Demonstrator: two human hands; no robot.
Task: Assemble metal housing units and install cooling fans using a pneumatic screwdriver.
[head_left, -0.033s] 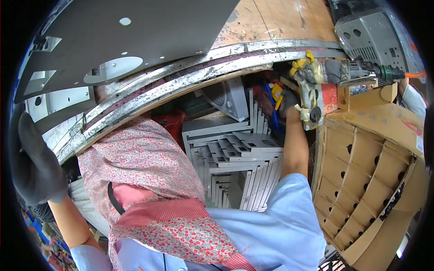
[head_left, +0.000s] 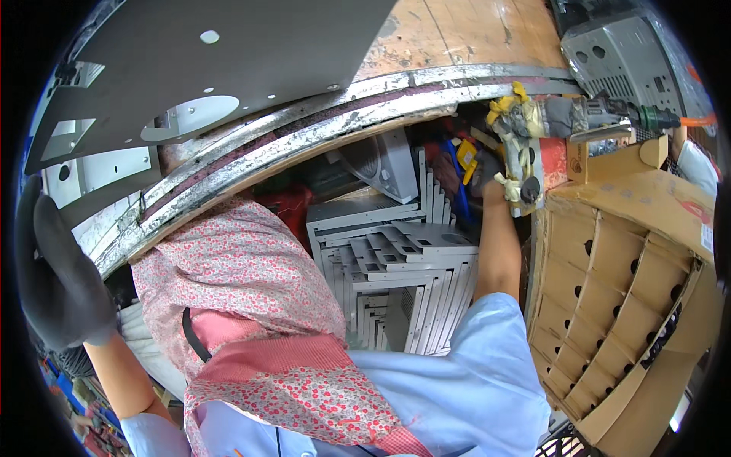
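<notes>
My left hand [head_left: 65,282], in a dark grey glove, is raised at the far left with its fingers stretched upward. The fingertips come up to the near left corner of a large grey metal panel [head_left: 259,53] with round and oval cut-outs; I cannot tell whether they touch it. My right hand [head_left: 493,175] reaches under the bench edge, also dark-gloved by its look. Shadow and the clutter there hide its fingers. Next to it are a yellow tool part [head_left: 466,160] and some blue pieces. Above it, a taped power tool [head_left: 541,119] hangs at the bench end.
Stacked grey metal frames [head_left: 411,282] fill the space below the worn bench edge [head_left: 320,122]. At right stands a divided cardboard box [head_left: 586,297]. A plastic-wrapped metal housing [head_left: 628,65] sits at the back right. Another person's sleeve [head_left: 697,167] shows at the far right.
</notes>
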